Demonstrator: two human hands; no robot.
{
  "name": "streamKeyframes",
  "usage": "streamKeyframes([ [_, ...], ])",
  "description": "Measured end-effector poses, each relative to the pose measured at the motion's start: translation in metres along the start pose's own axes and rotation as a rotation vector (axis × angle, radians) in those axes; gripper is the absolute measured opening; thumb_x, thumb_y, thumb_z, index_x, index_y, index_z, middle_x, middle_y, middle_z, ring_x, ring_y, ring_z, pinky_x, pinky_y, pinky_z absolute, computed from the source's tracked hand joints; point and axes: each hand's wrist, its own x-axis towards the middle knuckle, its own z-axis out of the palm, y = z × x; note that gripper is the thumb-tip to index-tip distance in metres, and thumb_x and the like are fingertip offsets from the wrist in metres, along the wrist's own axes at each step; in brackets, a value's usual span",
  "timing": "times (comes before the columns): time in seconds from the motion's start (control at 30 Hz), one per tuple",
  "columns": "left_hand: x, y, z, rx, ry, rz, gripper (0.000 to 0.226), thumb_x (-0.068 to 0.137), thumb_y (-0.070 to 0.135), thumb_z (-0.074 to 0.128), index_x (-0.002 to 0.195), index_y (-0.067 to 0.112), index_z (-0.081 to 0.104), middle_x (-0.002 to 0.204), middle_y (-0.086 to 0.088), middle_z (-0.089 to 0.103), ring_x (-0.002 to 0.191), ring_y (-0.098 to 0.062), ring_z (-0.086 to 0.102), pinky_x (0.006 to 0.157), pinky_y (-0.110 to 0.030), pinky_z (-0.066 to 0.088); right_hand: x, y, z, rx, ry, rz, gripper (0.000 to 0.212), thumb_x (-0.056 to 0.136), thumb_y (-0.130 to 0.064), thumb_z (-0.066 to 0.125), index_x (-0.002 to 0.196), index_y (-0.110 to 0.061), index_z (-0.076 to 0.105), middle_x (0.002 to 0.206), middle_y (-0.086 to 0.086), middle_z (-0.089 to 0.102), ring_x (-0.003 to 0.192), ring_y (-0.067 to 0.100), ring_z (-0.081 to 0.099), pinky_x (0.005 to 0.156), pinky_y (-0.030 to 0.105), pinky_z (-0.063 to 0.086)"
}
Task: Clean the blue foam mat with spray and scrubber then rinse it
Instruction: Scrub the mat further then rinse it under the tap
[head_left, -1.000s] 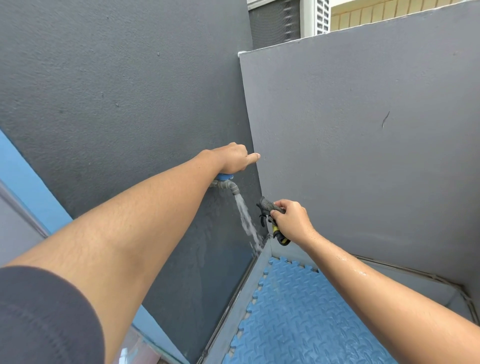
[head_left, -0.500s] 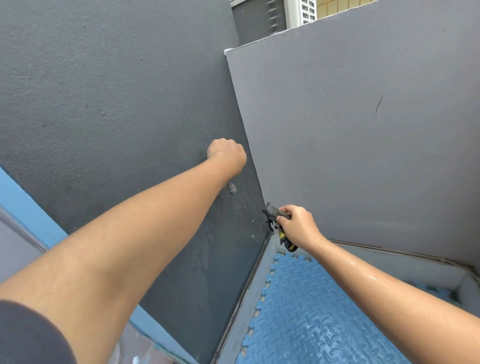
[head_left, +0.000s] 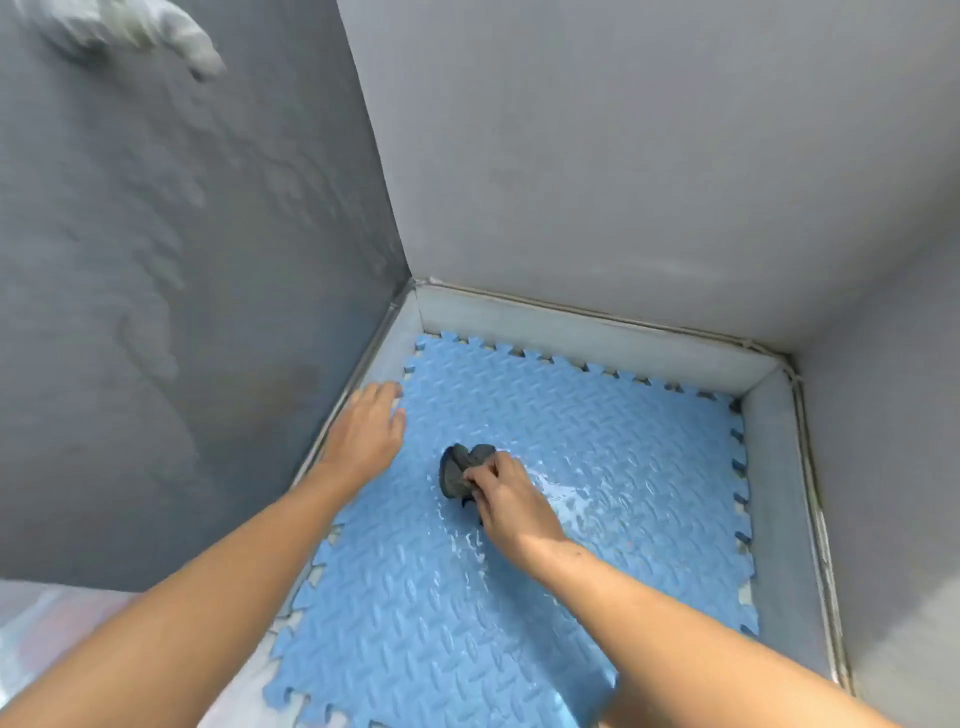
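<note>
The blue foam mat (head_left: 597, 431) with jigsaw edges lies flat on the floor of a grey walled corner. It is wet and shiny in the middle. My right hand (head_left: 511, 501) grips a dark grey scrubber (head_left: 460, 470) and holds it down on the mat's centre. My left hand (head_left: 363, 431) lies flat with fingers spread on the mat's left edge, beside the wall.
Dark grey wall (head_left: 182, 286) stands on the left, lighter grey walls (head_left: 623, 156) behind and to the right. A pale raised kerb (head_left: 576, 325) rims the floor around the mat. The tap (head_left: 156, 31) shows blurred at the top left.
My left hand has left the tap and dropped onto the mat's left edge. My right hand has lowered the scrubber from the corner onto the mat. The view has tilted down.
</note>
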Motion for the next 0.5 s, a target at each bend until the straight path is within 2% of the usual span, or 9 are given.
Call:
streamKeyframes([
  [0.07, -0.003, -0.019, 0.044, -0.036, -0.047, -0.077, 0.05, 0.094, 0.032, 0.04, 0.129, 0.003, 0.06, 0.122, -0.021, 0.064, 0.113, -0.044, 0.06, 0.1, -0.052, 0.048, -0.01, 0.005, 0.034, -0.064, -0.076, -0.114, 0.028, 0.096, -0.017, 0.051, 0.123, -0.02, 0.057, 0.117, 0.007, 0.045, 0.111, 0.028, 0.044, 0.079, 0.039, 0.047],
  [0.17, -0.001, -0.025, 0.087, -0.02, -0.091, -0.1, 0.042, 0.1, 0.02, 0.055, 0.137, 0.001, 0.057, 0.133, -0.025, 0.059, 0.122, -0.047, 0.055, 0.107, -0.053, 0.043, -0.019, 0.017, 0.073, -0.163, -0.202, -0.303, 0.032, 0.088, -0.008, 0.057, 0.119, -0.015, 0.06, 0.111, 0.01, 0.049, 0.102, 0.032, 0.049, 0.076, 0.041, 0.047],
  [0.23, 0.003, -0.025, 0.101, 0.001, -0.09, -0.082, 0.045, 0.102, 0.023, 0.056, 0.142, 0.003, 0.054, 0.144, -0.024, 0.053, 0.131, -0.045, 0.049, 0.112, -0.053, 0.039, -0.016, 0.034, 0.079, -0.177, -0.166, -0.346, 0.04, 0.084, -0.005, 0.061, 0.122, -0.019, 0.06, 0.113, 0.009, 0.05, 0.099, 0.03, 0.049, 0.075, 0.039, 0.048],
  [0.33, 0.006, -0.033, 0.115, 0.023, -0.098, -0.047, 0.053, 0.1, 0.036, 0.046, 0.142, 0.005, 0.055, 0.148, -0.024, 0.05, 0.133, -0.044, 0.049, 0.111, -0.054, 0.04, 0.002, 0.081, 0.052, -0.164, -0.004, -0.192, 0.047, 0.083, -0.007, 0.067, 0.125, -0.026, 0.059, 0.119, 0.003, 0.049, 0.103, 0.025, 0.049, 0.075, 0.036, 0.051],
  [0.43, 0.002, -0.042, 0.127, 0.034, -0.116, -0.018, 0.053, 0.103, 0.038, 0.043, 0.144, 0.006, 0.052, 0.151, -0.022, 0.046, 0.136, -0.043, 0.047, 0.111, -0.055, 0.041, 0.017, 0.154, -0.006, -0.168, 0.184, 0.103, 0.041, 0.09, -0.013, 0.061, 0.13, -0.023, 0.059, 0.123, 0.004, 0.047, 0.111, 0.024, 0.047, 0.074, 0.039, 0.052],
  [0.5, -0.003, -0.044, 0.134, 0.039, -0.085, 0.006, 0.053, 0.105, 0.037, 0.043, 0.147, 0.005, 0.05, 0.156, -0.022, 0.043, 0.143, -0.043, 0.041, 0.116, -0.054, 0.035, 0.018, 0.203, -0.046, -0.179, 0.319, 0.297, 0.039, 0.094, -0.013, 0.056, 0.133, -0.019, 0.056, 0.125, 0.007, 0.045, 0.11, 0.025, 0.049, 0.081, 0.039, 0.052],
])
